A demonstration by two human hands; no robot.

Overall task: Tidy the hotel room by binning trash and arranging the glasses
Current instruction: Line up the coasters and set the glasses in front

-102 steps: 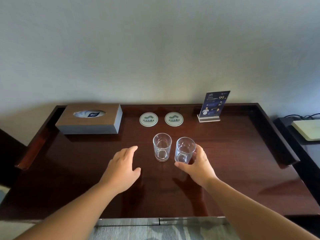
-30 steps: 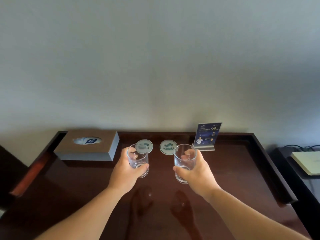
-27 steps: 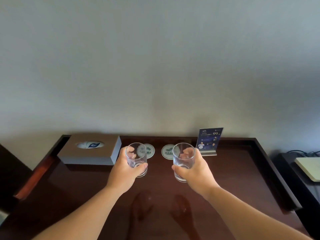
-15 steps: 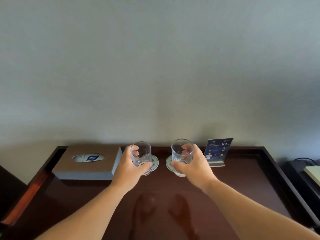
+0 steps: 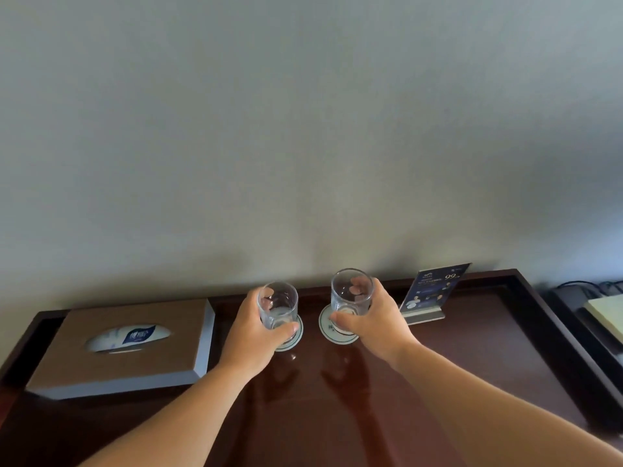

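At the coasters (image 5: 338,338), hands (image 5: 247,338) grip upright glasses (image 5: 278,306) (one each).

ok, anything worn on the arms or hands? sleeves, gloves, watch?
Nothing in view. The left hand and right hand are bare, no gloves or rings visible. The left forearm and right forearm are bare to the frame edge: no sleeves, watch or bands.

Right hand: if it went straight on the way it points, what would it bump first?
The right hand would probably meet the dark wooden desk's raised back rim, just before the grey wall; depth is unclear.
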